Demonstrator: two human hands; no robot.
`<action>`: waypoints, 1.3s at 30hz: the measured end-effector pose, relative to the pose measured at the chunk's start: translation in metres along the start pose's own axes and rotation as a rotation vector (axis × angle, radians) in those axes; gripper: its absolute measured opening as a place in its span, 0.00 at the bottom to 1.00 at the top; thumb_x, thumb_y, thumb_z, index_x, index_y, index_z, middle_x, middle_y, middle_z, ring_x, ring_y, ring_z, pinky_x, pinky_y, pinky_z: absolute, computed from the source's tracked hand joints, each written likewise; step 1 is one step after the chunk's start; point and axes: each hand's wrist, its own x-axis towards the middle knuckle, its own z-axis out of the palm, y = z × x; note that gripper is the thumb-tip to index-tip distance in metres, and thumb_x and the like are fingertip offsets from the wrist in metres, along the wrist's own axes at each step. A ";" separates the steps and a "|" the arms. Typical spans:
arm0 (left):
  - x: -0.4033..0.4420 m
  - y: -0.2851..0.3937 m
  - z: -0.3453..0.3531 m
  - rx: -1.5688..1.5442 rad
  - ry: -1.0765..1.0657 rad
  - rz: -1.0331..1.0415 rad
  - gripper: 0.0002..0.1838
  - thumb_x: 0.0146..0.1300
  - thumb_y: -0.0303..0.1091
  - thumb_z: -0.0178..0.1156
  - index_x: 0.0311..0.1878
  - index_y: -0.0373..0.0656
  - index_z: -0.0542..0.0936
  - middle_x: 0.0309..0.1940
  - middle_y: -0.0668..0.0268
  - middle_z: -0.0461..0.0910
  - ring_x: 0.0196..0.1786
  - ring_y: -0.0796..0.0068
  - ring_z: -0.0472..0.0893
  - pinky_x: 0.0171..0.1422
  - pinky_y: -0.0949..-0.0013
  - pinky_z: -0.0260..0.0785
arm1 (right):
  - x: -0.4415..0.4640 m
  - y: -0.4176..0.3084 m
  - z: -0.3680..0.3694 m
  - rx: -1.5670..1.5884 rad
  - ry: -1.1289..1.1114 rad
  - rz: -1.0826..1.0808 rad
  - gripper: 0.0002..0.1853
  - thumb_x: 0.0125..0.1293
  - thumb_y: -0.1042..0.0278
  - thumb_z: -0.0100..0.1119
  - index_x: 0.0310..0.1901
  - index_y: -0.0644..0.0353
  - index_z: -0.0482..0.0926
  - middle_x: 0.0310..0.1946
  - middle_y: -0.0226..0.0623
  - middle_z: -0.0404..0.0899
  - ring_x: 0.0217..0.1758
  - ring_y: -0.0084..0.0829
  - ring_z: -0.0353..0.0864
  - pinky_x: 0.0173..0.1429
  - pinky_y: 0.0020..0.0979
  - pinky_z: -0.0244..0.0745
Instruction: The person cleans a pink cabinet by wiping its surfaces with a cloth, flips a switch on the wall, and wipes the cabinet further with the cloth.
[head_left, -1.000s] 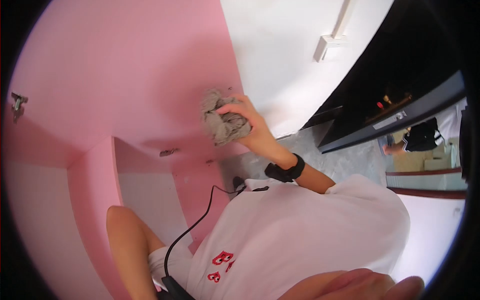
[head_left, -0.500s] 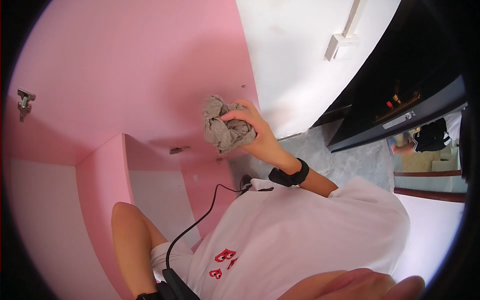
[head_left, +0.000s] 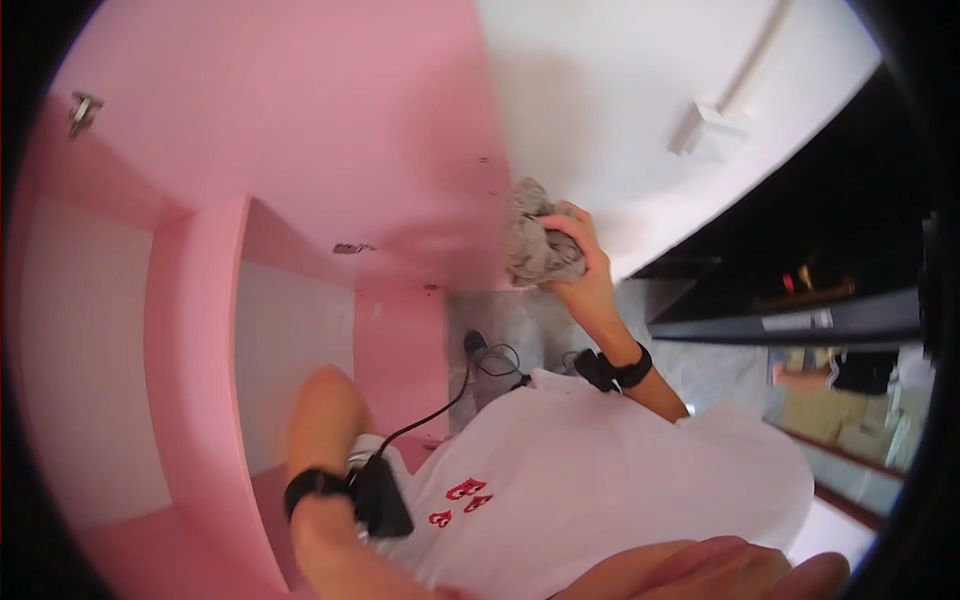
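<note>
My right hand [head_left: 585, 250] is closed around a crumpled grey-brown cloth [head_left: 545, 235]. The cloth sits at the edge of a pink panel [head_left: 420, 90], where it meets a white surface. Whether it presses against the panel is hard to tell. My left arm is bent, its elbow in front of the pink shelving. My left hand [head_left: 350, 560] runs towards the lower edge of the view, and its fingers do not show. Both wrists wear black bands. A black box [head_left: 380, 505] with a cable hangs by my left arm.
Metal hinges [head_left: 85, 112] are fixed to the pink panel. A pink upright divider [head_left: 245, 380] stands beside light-backed compartments. A white switch box [head_left: 712, 132] is on the white surface. A thin black cable [head_left: 430, 420] loops near my shoe. Another person [head_left: 860, 372] appears at far right.
My right hand has moved the cloth rightward in the view, from over the pink panel to its edge. My left elbow and wrist have shifted right and up. The whole view has also shifted.
</note>
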 end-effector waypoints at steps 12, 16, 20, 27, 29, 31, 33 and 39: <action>-0.089 -0.158 0.115 -0.241 1.179 -1.065 0.28 0.70 0.36 0.64 0.69 0.40 0.70 0.59 0.59 0.77 0.50 0.65 0.82 0.54 0.62 0.77 | 0.042 -0.015 0.032 -0.476 0.308 -0.430 0.32 0.51 0.87 0.70 0.60 0.56 0.80 0.68 0.47 0.64 0.71 0.48 0.70 0.72 0.42 0.68; -0.115 -0.161 0.097 -0.168 1.368 -0.921 0.36 0.69 0.37 0.65 0.76 0.40 0.63 0.70 0.54 0.66 0.61 0.58 0.78 0.61 0.59 0.76 | 0.084 -0.031 0.088 -0.509 0.334 -0.516 0.31 0.54 0.85 0.72 0.61 0.54 0.80 0.68 0.47 0.59 0.72 0.51 0.67 0.72 0.46 0.68; -0.161 -0.159 0.081 0.232 1.429 -0.884 0.41 0.68 0.38 0.65 0.78 0.33 0.57 0.73 0.46 0.62 0.73 0.48 0.67 0.71 0.56 0.68 | 0.111 -0.025 0.165 -0.560 0.425 -0.551 0.31 0.55 0.82 0.72 0.62 0.52 0.80 0.67 0.48 0.56 0.72 0.54 0.64 0.71 0.47 0.69; -0.242 -0.132 0.057 0.617 1.656 -1.061 0.44 0.67 0.38 0.64 0.76 0.24 0.52 0.74 0.35 0.57 0.74 0.37 0.63 0.77 0.47 0.59 | 0.159 -0.008 0.297 -0.686 0.351 -0.808 0.15 0.64 0.73 0.66 0.53 0.56 0.87 0.60 0.44 0.59 0.65 0.45 0.68 0.65 0.41 0.73; -0.257 -0.126 0.048 0.746 1.602 -1.109 0.45 0.68 0.38 0.63 0.77 0.23 0.51 0.74 0.34 0.56 0.74 0.36 0.63 0.78 0.46 0.58 | 0.166 -0.007 0.319 -0.561 0.410 -0.822 0.15 0.61 0.70 0.67 0.50 0.51 0.90 0.58 0.43 0.61 0.61 0.46 0.71 0.62 0.43 0.73; -0.268 -0.132 0.049 0.890 1.618 -1.123 0.43 0.71 0.36 0.59 0.78 0.24 0.48 0.77 0.34 0.50 0.76 0.34 0.61 0.79 0.47 0.58 | 0.170 -0.016 0.330 -0.630 0.356 -0.861 0.17 0.58 0.69 0.68 0.51 0.48 0.90 0.57 0.42 0.63 0.59 0.46 0.72 0.59 0.44 0.72; -0.277 -0.146 0.066 0.821 1.729 -1.085 0.42 0.73 0.36 0.56 0.79 0.24 0.47 0.78 0.34 0.50 0.77 0.37 0.61 0.79 0.47 0.56 | 0.171 -0.025 0.333 -0.705 0.209 -0.898 0.21 0.53 0.66 0.69 0.52 0.43 0.90 0.55 0.40 0.67 0.56 0.45 0.73 0.55 0.43 0.71; -0.271 -0.153 0.078 0.462 2.012 -0.894 0.38 0.79 0.38 0.50 0.80 0.26 0.46 0.78 0.40 0.53 0.78 0.47 0.61 0.79 0.49 0.57 | 0.168 -0.024 0.315 -0.666 -0.122 -0.830 0.21 0.57 0.64 0.64 0.54 0.38 0.89 0.58 0.35 0.74 0.51 0.39 0.73 0.55 0.41 0.65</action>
